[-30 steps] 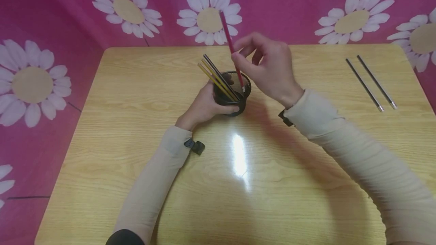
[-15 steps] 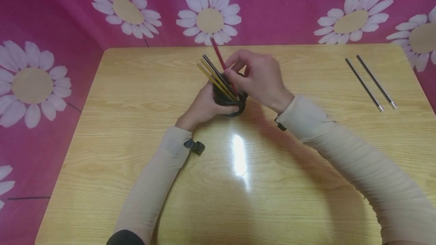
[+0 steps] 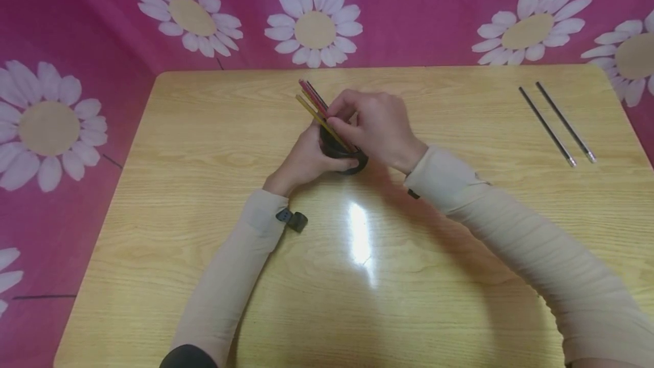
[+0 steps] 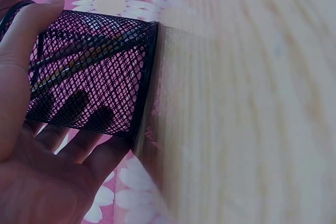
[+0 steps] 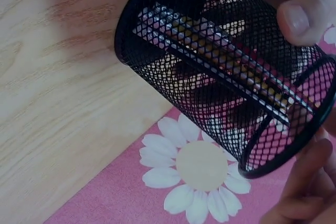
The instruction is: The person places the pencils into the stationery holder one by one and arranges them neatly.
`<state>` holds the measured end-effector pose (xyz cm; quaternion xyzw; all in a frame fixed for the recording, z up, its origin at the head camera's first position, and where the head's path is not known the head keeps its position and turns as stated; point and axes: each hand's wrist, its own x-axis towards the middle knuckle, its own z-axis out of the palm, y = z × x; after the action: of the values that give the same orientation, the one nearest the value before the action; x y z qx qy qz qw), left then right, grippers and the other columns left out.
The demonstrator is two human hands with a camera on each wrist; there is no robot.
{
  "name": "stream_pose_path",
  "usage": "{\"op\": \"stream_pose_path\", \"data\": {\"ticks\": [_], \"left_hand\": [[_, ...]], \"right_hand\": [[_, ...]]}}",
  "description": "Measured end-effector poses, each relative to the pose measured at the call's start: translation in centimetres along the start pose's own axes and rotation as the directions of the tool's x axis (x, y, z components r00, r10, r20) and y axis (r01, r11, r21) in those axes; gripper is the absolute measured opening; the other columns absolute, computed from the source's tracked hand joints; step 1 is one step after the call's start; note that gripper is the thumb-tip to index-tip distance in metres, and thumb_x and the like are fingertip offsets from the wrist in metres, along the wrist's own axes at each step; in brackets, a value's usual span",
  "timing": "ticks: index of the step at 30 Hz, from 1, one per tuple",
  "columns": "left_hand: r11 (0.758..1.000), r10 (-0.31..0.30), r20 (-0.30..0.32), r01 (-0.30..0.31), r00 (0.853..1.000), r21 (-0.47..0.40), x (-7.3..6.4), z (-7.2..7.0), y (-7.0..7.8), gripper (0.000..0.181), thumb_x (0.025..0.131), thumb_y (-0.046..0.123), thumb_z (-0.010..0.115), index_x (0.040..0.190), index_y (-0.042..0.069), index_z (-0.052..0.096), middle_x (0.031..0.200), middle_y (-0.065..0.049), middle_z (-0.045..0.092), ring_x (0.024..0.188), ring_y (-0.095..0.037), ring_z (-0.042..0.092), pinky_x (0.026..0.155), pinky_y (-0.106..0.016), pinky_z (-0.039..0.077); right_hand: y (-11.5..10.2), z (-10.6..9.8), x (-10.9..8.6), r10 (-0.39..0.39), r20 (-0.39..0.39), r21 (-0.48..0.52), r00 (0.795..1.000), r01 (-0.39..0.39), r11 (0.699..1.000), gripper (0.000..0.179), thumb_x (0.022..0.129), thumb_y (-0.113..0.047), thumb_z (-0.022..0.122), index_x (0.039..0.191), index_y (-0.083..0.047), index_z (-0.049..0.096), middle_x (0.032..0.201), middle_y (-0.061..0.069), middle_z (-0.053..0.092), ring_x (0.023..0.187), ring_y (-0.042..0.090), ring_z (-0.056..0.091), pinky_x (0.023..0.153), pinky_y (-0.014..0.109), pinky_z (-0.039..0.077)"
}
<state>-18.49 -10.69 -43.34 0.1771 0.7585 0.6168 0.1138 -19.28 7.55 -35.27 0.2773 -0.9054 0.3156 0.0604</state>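
A black mesh pencil cup [image 3: 360,163] stands on the table, gripped round its side by my left hand [image 3: 305,157]. In the left wrist view the thumb lies near the cup's rim and the fingers [image 4: 79,148] wrap the far wall. My right hand [image 3: 380,126] is over the cup's mouth, thumb and forefinger pinching a red pencil [image 3: 309,91]. That pencil leans left with its lower part in the cup, beside yellow pencils [image 3: 306,107] and a dark one. Through the mesh [image 5: 210,66], the right wrist view shows the pencils' lower ends near the cup's bottom.
Two dark pencils [image 3: 546,126] with silvery ends lie side by side on the right of the wooden table [image 3: 204,129]. A pink cloth [image 3: 409,10] with white daisies hangs behind the back edge. Glare marks the tabletop in front of the cup.
My right hand has moved down and left, lowering the red pencil into the cup until its top is level with the other pencils. The left hand and cup have stayed in place.
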Motion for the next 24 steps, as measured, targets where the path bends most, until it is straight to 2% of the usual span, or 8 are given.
{"op": "stream_pose_path", "data": {"ticks": [5, 9, 16, 24], "left_hand": [[1.0, 0.0, 0.001, 0.0, 1.0, -0.01, 0.1, 0.0, 0.0, 0.084, 0.081, 0.007, 0.096, 0.151, 0.006, 0.05, 0.138, -0.008, 0.066, 0.125, -0.019, 0.061, 0.115, -0.031, 0.044], [1.0, 0.004, 0.005, -0.004, 1.0, -0.014, 0.2, 0.0, -0.1, 0.083, 0.082, 0.005, 0.096, 0.15, 0.004, 0.05, 0.138, -0.009, 0.066, 0.126, -0.02, 0.061, 0.115, -0.03, 0.044], [1.0, 0.012, 0.013, -0.012, 1.0, -0.007, 0.2, -0.1, -0.1, 0.08, 0.082, 0.006, 0.096, 0.149, 0.004, 0.053, 0.137, -0.009, 0.067, 0.125, -0.02, 0.062, 0.114, -0.03, 0.045], [1.0, -0.008, 0.003, 0.008, 1.0, -0.005, 0.1, 0.0, -0.2, 0.079, 0.083, 0.008, 0.095, 0.148, 0.003, 0.05, 0.136, -0.008, 0.068, 0.124, -0.019, 0.062, 0.115, -0.03, 0.045]], "right_hand": [[-0.3, 0.3, 0.1, 0.014, 0.043, -0.035, 0.999, -0.012, 0.999, 0.016, 0.102, -0.024, 0.08, 0.111, -0.01, 0.08, 0.099, 0.002, 0.083, 0.082, 0.02, 0.075, 0.073, 0.046, 0.054], [-0.3, 0.6, 0.2, 0.004, 0.047, -0.056, 0.999, -0.001, 0.998, 0.017, 0.101, -0.025, 0.08, 0.109, -0.01, 0.079, 0.097, 0.003, 0.083, 0.086, 0.022, 0.077, 0.074, 0.048, 0.056], [-0.1, 0.9, 0.3, 0.006, 0.042, -0.075, 0.999, -0.003, 0.997, 0.018, 0.1, -0.027, 0.082, 0.107, -0.011, 0.079, 0.097, 0.003, 0.082, 0.087, 0.024, 0.077, 0.074, 0.05, 0.056], [-0.1, 1.1, 0.1, 0.032, 0.067, -0.081, 0.997, -0.026, 0.996, 0.018, 0.101, -0.028, 0.081, 0.107, -0.011, 0.079, 0.095, 0.002, 0.082, 0.085, 0.021, 0.076, 0.073, 0.047, 0.056]]}}
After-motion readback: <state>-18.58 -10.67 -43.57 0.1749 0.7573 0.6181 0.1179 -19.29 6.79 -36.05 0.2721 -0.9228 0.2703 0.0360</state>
